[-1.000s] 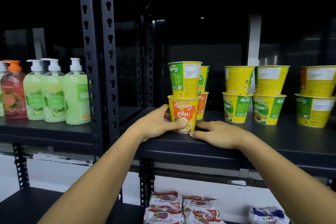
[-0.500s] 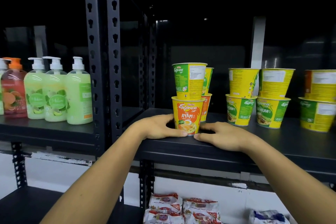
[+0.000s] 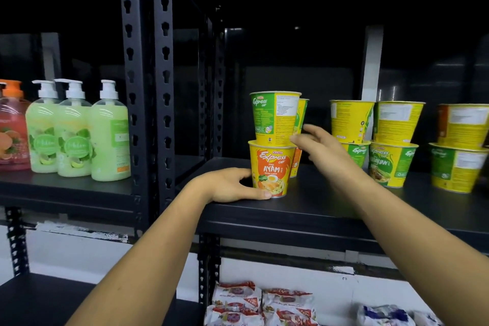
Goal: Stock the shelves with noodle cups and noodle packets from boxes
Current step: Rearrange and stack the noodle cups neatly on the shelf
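Hands: left (image 3: 228, 186) grips cup (image 3: 272, 164), right (image 3: 321, 149) seemingly open

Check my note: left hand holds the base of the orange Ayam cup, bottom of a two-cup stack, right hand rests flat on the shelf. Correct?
One error. The head view shows the right hand off the shelf, fingers spread, up beside the green upper cup. The left hand does hold the orange Ayam cup at its base.

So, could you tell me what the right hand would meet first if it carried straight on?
Most likely the upper front cup: the right hand, fingers open, points left at its lower side. The hand is blurred and depth is unclear, so it might reach the cup behind instead.
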Demonstrator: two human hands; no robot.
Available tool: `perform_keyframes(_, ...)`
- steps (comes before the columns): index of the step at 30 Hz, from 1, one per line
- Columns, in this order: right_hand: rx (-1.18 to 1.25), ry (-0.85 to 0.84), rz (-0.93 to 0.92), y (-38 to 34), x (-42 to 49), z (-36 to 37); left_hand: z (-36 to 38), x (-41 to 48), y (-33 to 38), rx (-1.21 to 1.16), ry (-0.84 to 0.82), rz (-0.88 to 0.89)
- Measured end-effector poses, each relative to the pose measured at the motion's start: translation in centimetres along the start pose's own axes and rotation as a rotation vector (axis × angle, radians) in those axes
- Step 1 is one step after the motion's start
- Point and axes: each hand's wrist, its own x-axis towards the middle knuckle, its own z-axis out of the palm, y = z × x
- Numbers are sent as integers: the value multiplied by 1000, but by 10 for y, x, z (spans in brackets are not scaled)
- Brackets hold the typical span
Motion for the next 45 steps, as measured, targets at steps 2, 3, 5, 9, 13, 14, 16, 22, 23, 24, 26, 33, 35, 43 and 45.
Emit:
perform_keyframes(2, 26, -7, 5, -10, 10, 8, 0, -1, 0, -5, 7, -7)
perform_keyframes(3, 30, -18, 10, -14, 15, 12, 0, -1, -1, -8, 11, -8)
perform_keyframes(5, 57, -62, 19, -18, 24, 18, 0, -2, 0, -7, 16, -7)
perform_keyframes(9, 150, -82, 35, -24, 32, 21, 0, -3, 1, 12, 22, -20)
perform_keyframes(13, 55, -103, 2, -31, 28, 21, 0, -1, -3, -12, 22, -16)
perform_keyframes(14, 40, -121, 7, -32, 29, 22, 0, 0, -3, -16, 24, -18)
perform_keyframes(16, 66, -150, 26, -32, 31, 22, 0, 0, -4, -19, 25, -19)
perform_keyframes(22, 54, -165, 0, -33, 30, 20, 0, -1, -4, -39, 22, -15)
perform_keyframes(23, 33, -179, 3, -32, 30, 20, 1, -1, -3, -43, 20, -14)
perform_keyframes(24, 30, -193, 8, -31, 31, 20, 1, -1, -3, -48, 19, -12)
perform_keyframes(26, 73, -186, 23, -29, 32, 19, 1, -1, -3, -49, 22, -9)
perform_keyframes(33, 22, -172, 9, -21, 30, 22, 1, 1, -4, -47, 26, -13)
perform_keyframes(35, 102, -165, 16, -20, 32, 21, 1, 2, -6, -32, 30, -13)
perform_keyframes(43, 84, -182, 28, -15, 30, 22, 1, 1, -6, -48, 22, -1)
perform_keyframes(45, 133, -167, 25, -16, 30, 19, 1, 1, -6, -42, 24, -1)
